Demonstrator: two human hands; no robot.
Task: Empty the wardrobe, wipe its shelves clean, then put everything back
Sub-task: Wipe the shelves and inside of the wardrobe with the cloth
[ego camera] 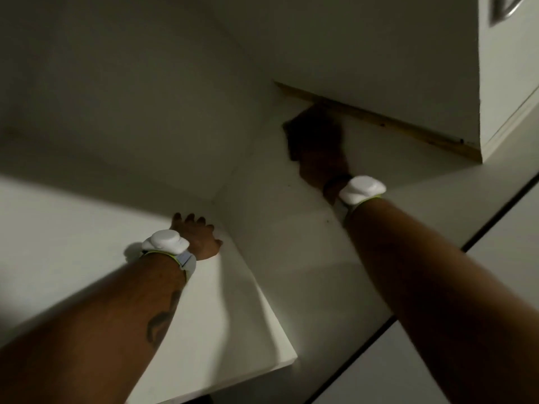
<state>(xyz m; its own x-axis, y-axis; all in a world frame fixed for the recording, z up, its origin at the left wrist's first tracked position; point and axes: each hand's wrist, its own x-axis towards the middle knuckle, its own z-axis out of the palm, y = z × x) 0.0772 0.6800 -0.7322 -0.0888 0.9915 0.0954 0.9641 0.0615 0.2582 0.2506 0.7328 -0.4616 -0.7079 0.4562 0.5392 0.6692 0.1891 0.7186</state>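
White flat-panelled wardrobe (116,83): fills the view, seen from inside. No clothes or other contents show in the part on view, so emptying looks done here (other compartments are out of sight). I judge the task to be mid-wipe, with putting everything back not yet begun.
Smooth white shelf board (239,316): bare and partly lit, carrying only the left hand (198,239).
White upper box with a raw wooden bottom edge (379,68): closed face, contents hidden.
Right hand (318,161): deep in the shadowed corner under that edge, against the inner panel. The dark blur at its fingers may be a cloth, and I cannot tell whether it grips anything.
Left hand: flat on the shelf board near the back corner, fingers spread, holding nothing.
White wrist pods (164,243): one strapped on each wrist.
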